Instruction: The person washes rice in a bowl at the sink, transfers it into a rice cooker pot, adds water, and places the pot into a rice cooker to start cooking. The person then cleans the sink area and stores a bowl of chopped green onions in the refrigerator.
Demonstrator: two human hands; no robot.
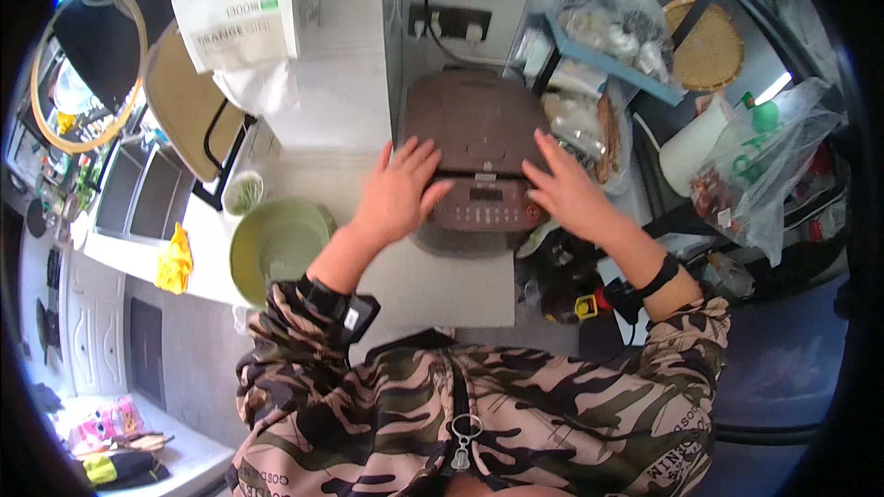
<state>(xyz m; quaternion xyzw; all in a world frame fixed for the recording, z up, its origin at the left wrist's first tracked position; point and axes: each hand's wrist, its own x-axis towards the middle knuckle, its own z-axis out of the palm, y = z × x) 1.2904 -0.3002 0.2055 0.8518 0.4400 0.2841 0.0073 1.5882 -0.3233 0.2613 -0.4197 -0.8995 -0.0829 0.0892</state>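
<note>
A brown electric cooker (pixel 476 117) with a closed lid and a front button panel stands on the white counter, near a wall socket. My left hand (pixel 400 193) lies at the cooker's left front corner, palm down with its fingers spread. At the opposite corner is my right hand (pixel 566 186), its fingers apart near the lid edge and the panel's round button. Neither hand grips anything; whether the fingertips press on the cooker, I cannot tell. The seam between lid and panel shows between the hands.
Left of the cooker are a green basin (pixel 276 248), a small bowl of green herbs (pixel 243 193) and a yellow cloth (pixel 174 261). On the right, a rack holds bagged food and a woven basket (pixel 706 48), beside a clear plastic bag (pixel 766 159). A socket strip (pixel 450 21) is behind.
</note>
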